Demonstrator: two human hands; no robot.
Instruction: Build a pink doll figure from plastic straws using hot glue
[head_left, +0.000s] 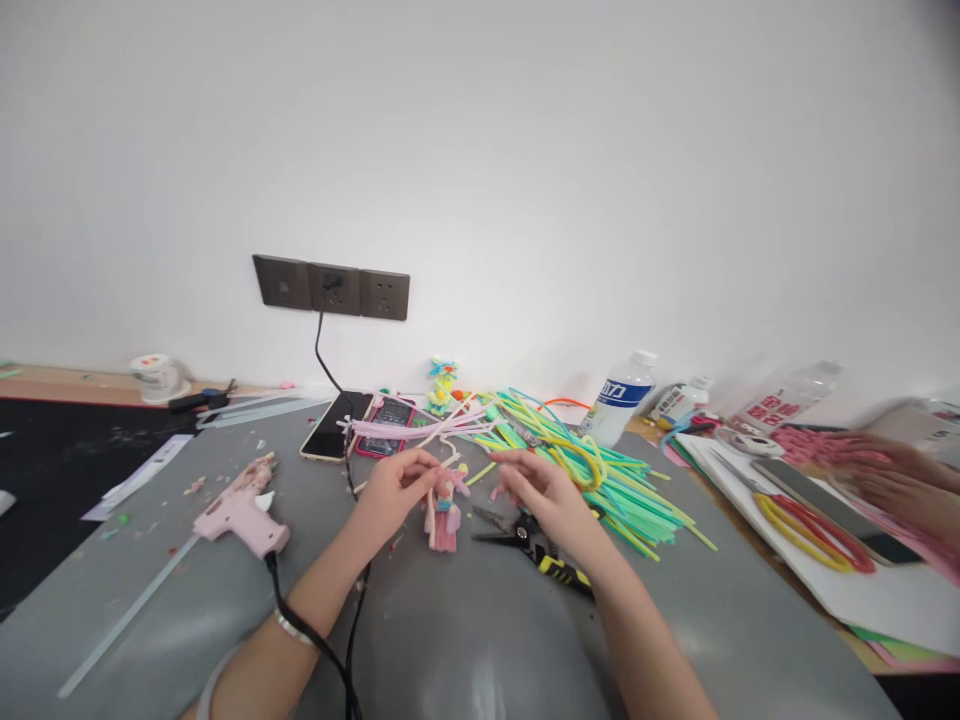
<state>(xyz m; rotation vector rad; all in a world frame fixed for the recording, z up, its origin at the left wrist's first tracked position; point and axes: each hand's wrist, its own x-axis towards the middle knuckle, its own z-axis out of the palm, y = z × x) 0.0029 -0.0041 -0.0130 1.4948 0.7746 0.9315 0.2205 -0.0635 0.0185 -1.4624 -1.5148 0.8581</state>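
Note:
My left hand point(396, 500) is closed, thumb and fingers pinching the side of a small pipe-cleaner figure point(442, 525). The figure stands upright over the grey mat, with a pink skirt-like lower part, a blue band and a bit of yellow at the top. To its right, my right hand point(551, 495) has its fingers curled together around a small pink piece point(496, 492), apart from the figure; its exact kind is too small to tell. Pliers-like cutters point(525, 535) with black and yellow handles lie beneath my right hand, jaws spread toward the figure.
Green and yellow pipe cleaners point(637, 500) lie heaped at right, near a water bottle point(619, 400). A pink glue gun point(244, 515) trails its cable past my left arm. Two phones lie behind, one point(330, 430) beside pink pipe cleaners point(420, 425). Another person's hands point(900, 470) are at far right.

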